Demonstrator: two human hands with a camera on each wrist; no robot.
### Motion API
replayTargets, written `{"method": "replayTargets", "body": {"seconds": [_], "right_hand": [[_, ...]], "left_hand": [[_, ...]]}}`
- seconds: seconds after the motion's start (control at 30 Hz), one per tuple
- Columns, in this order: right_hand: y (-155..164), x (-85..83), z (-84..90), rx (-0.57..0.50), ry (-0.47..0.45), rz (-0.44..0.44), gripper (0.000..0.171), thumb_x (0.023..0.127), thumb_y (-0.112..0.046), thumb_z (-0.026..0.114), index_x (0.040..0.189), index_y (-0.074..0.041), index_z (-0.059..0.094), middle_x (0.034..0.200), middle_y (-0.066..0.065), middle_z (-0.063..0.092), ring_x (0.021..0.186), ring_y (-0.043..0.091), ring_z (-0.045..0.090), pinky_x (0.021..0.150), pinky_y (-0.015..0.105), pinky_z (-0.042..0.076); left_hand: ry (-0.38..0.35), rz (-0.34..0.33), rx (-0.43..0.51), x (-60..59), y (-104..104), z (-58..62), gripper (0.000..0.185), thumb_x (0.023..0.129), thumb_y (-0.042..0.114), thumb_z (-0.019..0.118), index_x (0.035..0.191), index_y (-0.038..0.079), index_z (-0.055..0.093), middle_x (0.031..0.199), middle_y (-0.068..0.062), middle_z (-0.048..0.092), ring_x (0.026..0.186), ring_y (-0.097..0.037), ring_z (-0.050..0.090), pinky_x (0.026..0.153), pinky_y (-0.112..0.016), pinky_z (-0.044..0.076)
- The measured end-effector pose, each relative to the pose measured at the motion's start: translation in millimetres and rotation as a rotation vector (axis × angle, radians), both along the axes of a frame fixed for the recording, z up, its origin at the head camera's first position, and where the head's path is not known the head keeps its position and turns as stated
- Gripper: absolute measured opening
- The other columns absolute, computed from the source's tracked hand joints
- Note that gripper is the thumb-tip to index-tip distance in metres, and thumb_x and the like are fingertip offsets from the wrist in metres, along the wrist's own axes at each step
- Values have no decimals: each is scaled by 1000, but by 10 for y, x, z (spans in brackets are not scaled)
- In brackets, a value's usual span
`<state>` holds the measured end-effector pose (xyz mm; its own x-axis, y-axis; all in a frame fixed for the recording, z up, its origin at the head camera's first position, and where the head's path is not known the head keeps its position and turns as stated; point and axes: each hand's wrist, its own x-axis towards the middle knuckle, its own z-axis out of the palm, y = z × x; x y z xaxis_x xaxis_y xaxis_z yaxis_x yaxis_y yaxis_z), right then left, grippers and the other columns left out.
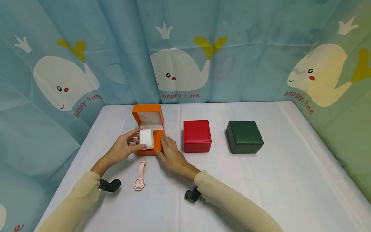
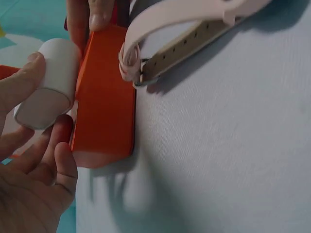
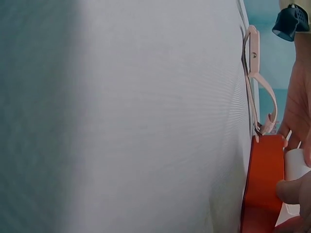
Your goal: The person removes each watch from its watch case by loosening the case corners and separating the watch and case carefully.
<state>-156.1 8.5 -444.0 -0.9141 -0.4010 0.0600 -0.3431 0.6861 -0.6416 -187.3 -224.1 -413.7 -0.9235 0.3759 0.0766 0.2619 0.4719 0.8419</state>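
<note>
- Backdrop: blue curtain (image 1: 121, 48) w/ white whale print + "happy time" text, hung behind and on both sides of white tabletop (image 1: 290, 180).
- L hand (image 1: 125, 146): grip closed round white cylindrical cushion (image 1: 146, 138); thumb on the near face, fingers curled behind the far side. L wrist view confirms: cushion pinched between thumb and fingers, end face toward cam.
- Cushion sits at the mouth of orange box (image 1: 150, 132), directly in L grip; whether it rests inside the base or is lifted just clear, cannot tell.
- Orange box: lid hinged open, standing upright behind L grip; pale lining visible inside lid. Base on tabletop.
- R hand (image 1: 171, 154): fingers fairly straight, laid against the box's right front corner, just right of L grip. Thumb near the front lower edge. Not wrapped round anything; touching/steadying only.
- Pink wristwatch (image 1: 140, 177): flat on tabletop, just near-side of both grips, strap end close to box front, dial end toward the person. Not touched by either hand.
- Red box (image 1: 197, 136): lid closed, right of R grip, apart from it.
- Dark green box (image 1: 244, 137): lid closed, further right, well apart from both grips.
- Sleeves cream; black wrist cam on each forearm.
</note>
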Motion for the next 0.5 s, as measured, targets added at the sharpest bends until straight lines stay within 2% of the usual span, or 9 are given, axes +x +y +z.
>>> {"method": "replayTargets", "body": {"seconds": [0.27, 0.5], "right_hand": [[-11, -4, 2, 11, -3, -10, 69, 105, -27, 58, 159, 1, 25, 168, 11, 17, 151, 31, 20, 117, 43, 27], [-11, 5, 11, 33, -3, -9, 68, 106, -27, 57, 159, 1, 25, 168, 11, 17, 150, 33, 21, 117, 42, 28]], "left_hand": [[-12, -51, -70, -94, -6, 11, 74, 93, 11, 77, 151, -10, 37, 131, -27, 55, 101, -33, 62, 79, -23, 54], [-40, -58, -122, -140, -16, 40, 75, 92, 13, 78, 151, -10, 37, 132, -26, 53, 102, -33, 60, 75, -26, 53]]}}
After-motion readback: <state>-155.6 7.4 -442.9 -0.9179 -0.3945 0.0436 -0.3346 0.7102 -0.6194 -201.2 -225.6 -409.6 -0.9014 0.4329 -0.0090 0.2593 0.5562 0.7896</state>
